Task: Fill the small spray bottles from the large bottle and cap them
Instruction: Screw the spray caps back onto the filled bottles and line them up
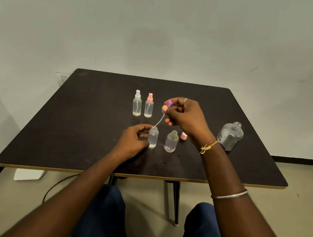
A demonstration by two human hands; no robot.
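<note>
Purple spray cap (pixel 169 103), dark table (pixel 94 121)

A dark brown square table (pixel 69 125) with a pale edge band fills the middle of the frame, standing on thin black legs (pixel 176 202). Behind it rises a plain grey-white wall (pixel 165 28). A beige floor (pixel 288 219) lies below, edged by black skirting (pixel 303 161). At lower left, a white box (pixel 29 175) sits on the floor beside a dark cable (pixel 56 184).
</note>
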